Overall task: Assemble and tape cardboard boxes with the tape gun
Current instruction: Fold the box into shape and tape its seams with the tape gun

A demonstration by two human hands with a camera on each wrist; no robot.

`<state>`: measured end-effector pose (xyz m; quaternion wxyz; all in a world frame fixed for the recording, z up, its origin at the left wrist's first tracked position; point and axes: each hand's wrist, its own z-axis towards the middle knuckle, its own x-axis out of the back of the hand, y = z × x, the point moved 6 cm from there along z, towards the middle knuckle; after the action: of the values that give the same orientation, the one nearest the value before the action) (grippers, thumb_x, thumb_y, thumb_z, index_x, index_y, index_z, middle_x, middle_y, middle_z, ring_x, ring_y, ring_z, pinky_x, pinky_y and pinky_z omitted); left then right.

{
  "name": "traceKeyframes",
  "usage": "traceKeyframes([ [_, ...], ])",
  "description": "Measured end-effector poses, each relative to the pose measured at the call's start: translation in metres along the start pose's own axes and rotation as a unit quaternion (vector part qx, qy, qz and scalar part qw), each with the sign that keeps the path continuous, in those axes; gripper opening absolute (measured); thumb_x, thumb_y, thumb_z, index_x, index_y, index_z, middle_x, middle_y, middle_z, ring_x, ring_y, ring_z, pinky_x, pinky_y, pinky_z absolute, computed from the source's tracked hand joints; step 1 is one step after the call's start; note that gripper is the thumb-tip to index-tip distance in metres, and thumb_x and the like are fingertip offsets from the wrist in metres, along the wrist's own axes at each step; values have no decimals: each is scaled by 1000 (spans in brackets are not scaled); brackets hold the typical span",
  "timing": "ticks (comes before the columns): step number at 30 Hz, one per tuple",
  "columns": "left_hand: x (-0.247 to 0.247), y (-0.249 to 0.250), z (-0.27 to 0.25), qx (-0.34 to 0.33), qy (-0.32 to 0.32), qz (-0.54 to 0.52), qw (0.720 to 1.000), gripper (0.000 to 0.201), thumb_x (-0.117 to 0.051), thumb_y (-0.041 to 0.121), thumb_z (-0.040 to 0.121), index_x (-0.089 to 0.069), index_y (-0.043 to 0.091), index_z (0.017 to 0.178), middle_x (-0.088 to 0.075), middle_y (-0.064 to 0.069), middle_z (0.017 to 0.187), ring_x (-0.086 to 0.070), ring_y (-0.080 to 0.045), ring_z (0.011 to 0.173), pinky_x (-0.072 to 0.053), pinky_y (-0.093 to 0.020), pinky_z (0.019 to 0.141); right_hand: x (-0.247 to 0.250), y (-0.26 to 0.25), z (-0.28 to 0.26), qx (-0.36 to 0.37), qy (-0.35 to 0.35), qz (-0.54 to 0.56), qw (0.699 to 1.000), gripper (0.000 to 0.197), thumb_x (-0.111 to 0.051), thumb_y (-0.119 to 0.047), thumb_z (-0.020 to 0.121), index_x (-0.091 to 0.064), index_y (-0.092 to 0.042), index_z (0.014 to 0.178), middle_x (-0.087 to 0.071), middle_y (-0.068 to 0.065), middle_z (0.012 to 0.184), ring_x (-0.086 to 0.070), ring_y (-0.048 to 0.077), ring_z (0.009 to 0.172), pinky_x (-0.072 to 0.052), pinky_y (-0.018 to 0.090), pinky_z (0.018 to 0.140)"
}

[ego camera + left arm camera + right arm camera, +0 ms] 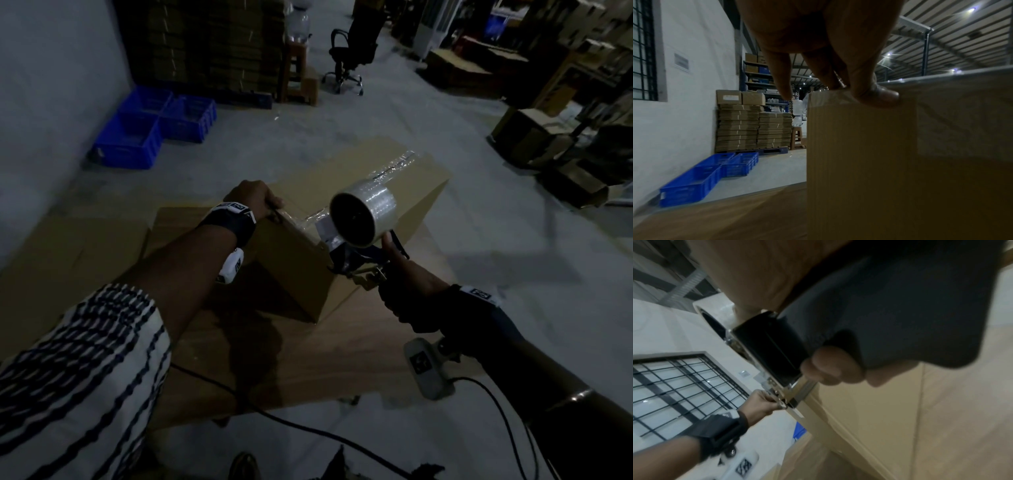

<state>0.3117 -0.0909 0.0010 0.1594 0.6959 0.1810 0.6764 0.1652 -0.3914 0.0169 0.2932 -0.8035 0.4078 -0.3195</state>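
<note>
No brand or label is legible. At frame centre a closed brown cardboard box (359,192) with clear tape along its top seam sits on flattened cardboard sheets (308,349). The left hand (253,198) pinches its near corner. The right hand (407,291) grasps a tape gun with a clear roll (363,214), against the box's edge. Two blue plastic crates (150,126) at upper left show no contents.
</note>
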Motion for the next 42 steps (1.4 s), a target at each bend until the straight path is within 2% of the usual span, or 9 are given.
traceKeyframes([
  [2,-1,2,-2,-1,-2,-4,1000,32,-84,21,74,-76,21,105,-70,-5,116,-65,-26,107,-50,-37,100,3,6,-3,1,8,-4,1000,123,-42,-105,50,-65,9,90,-31,3,57,-22,15,44,-20,27,46],
  [5,2,7,-6,-2,4,-1,1000,31,-84,20,74,-76,24,104,-70,-4,116,-65,-27,105,-51,-38,99,4,6,-4,20,18,5,1000,143,-46,-106,48,-46,3,140,-33,2,55,-22,16,45,-19,29,48],
  [8,4,12,-6,-4,-24,34,999,41,-84,21,73,-73,21,112,-67,-4,123,-63,-27,111,-48,-37,102,2,6,-7,19,13,23,999,120,-39,-100,61,-61,-4,130,-34,0,53,-24,14,42,-21,25,45],
  [13,0,24,-24,-60,-79,97,990,74,-78,40,78,-47,22,143,-50,-4,144,-48,-25,130,-39,-33,108,1,8,-6,32,15,31,999,135,-45,-105,50,-45,-9,145,-37,1,53,-26,15,42,-23,27,45],
  [17,-18,46,-45,-122,-84,12,989,72,-67,61,75,-53,27,137,-52,-3,142,-50,-24,129,-36,-41,110,5,10,-2,42,15,16,999,144,-46,-106,47,-43,1,142,-34,1,53,-23,16,43,-22,25,45],
  [23,-41,84,-60,-149,-63,55,985,21,-59,21,94,-66,6,80,-53,-2,71,-43,-7,55,-34,-21,63,6,14,4,24,-3,6,1000,116,-44,-107,46,-63,-4,94,-34,0,53,-24,15,42,-21,26,47],
  [26,-41,82,-63,-159,-64,67,983,20,-59,21,95,-72,6,97,-70,-7,92,-59,-17,74,-36,-23,69,6,15,2,15,-6,7,1000,120,-42,-107,49,-60,-1,102,-31,1,55,-21,17,44,-18,28,49],
  [29,-40,83,-71,-189,-87,29,978,19,-65,19,92,-74,16,108,-71,-1,112,-66,-20,96,-41,-21,75,8,17,4,16,12,8,1000,148,-44,-108,45,-36,0,146,-31,3,57,-20,18,48,-15,35,53],
  [42,-54,78,-59,-152,-60,15,986,24,-63,19,93,-70,14,115,-67,-8,119,-62,-27,108,-43,-26,86,8,13,10,49,-11,35,998,135,-43,-104,55,-42,-5,147,-35,1,54,-25,16,44,-23,29,48],
])
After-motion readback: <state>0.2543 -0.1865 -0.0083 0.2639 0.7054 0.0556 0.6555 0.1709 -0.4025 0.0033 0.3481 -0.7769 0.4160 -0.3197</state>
